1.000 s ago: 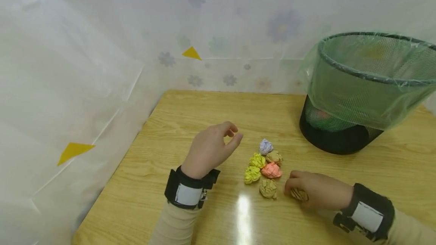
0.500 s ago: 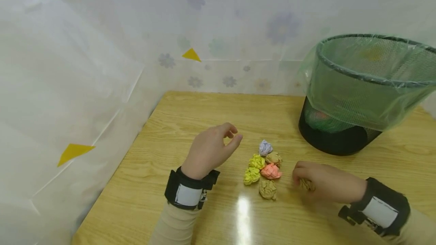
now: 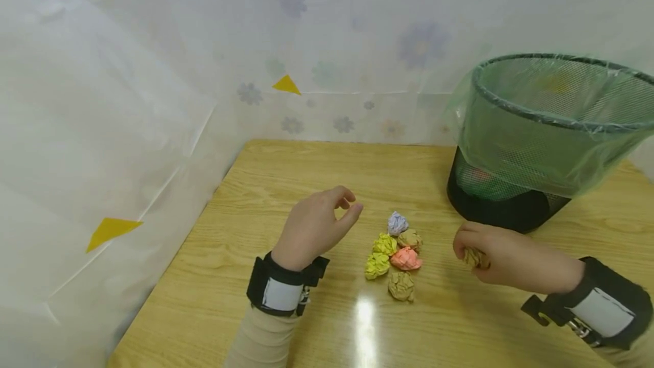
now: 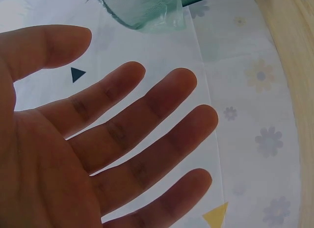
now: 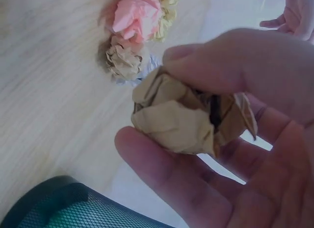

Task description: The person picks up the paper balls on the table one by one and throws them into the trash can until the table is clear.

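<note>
Sheeting (image 3: 347, 4), whitish and printed with pale flowers, rises from nine o'clock round past twelve, on a dial centred on the small paper pile (image 3: 398, 258). Before it spreads the worktop (image 3: 204, 277), in yellowish wood grain, with a bright glare at seven o'clock. The mesh bin (image 3: 506, 209) stands upright at two o'clock, black at its base, a translucent green bag (image 3: 526, 143) folded over its rim and draped down outside.

The left hand (image 3: 311, 229) is at nine o'clock, near the pile; its grip is wide, and the left wrist view shows the fingers spread apart. The right hand (image 3: 516, 257) is at three o'clock, raised above the worktop near the bin, its grip narrow, holding a crumpled brown ball (image 5: 171, 125) between thumb and fingers. A black band (image 3: 283, 288) with a white patch circles the left wrist, and a similar one circles the right.

In the pile, six crumpled balls lie close together: pink (image 3: 406, 258) at three, a second brown (image 3: 401, 287) at six, yellow ones (image 3: 377, 266) at eight and ten, a third brown (image 3: 410, 239) past one, and pale lilac (image 3: 397, 224) at twelve
</note>
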A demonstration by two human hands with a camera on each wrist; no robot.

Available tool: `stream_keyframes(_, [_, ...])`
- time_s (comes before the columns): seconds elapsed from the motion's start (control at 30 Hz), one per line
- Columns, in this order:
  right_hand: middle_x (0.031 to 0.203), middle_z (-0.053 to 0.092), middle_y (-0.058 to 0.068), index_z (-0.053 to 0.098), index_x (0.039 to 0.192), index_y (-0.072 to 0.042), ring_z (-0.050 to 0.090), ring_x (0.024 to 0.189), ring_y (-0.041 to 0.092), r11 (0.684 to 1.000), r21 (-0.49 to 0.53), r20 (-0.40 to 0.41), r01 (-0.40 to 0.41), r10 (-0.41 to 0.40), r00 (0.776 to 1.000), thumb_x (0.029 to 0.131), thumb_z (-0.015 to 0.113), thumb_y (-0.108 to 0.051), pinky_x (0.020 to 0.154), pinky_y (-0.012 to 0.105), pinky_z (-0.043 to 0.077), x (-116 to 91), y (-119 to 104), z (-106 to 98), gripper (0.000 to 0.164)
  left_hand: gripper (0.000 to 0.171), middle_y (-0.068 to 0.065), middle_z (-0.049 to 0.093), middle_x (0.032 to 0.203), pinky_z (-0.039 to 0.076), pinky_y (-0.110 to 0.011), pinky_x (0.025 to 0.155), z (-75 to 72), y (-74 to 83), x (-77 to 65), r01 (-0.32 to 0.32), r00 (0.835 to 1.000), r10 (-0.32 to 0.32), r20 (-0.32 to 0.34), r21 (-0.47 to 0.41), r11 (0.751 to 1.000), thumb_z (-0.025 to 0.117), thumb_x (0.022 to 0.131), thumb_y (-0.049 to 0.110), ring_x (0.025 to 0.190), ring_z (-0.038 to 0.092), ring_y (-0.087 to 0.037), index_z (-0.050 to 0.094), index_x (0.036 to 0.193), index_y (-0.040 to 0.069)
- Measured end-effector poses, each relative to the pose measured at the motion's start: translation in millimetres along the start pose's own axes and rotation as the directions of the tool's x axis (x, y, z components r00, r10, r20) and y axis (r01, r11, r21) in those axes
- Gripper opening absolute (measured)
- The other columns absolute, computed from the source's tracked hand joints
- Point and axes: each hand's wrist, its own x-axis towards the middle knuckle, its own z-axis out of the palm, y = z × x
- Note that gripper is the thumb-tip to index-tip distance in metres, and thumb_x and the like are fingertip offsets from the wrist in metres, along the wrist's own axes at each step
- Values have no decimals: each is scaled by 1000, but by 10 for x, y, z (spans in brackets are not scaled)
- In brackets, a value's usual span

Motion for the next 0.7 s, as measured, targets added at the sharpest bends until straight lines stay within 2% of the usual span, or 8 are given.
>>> stream_keyframes(0.5, [90, 43, -14, 52, 86, -27, 39, 68, -4, 995, -93, -63, 20, -26, 998, 64, 78, 2, 53, 16, 37, -3, -46, -184, 44, 34, 0, 68, 97, 39, -23, 45, 3, -4, -4, -3, 1000, 3, -4, 2, 1000, 51, 94, 41, 53, 52, -6, 64, 109, 14])
stream_keyframes(0.7, [94, 44, -13, 52, 90, -27, 41, 71, -3, 996, -72, 4, -52, 53, 999, 70, 77, 0, 53, 18, 38, -11, -54, -307, 42, 34, 0, 68, 96, 40, -23, 46, 3, -3, -3, 1, 1000, -1, -4, 2, 1000, 51, 94, 41, 56, 54, -8, 64, 109, 14])
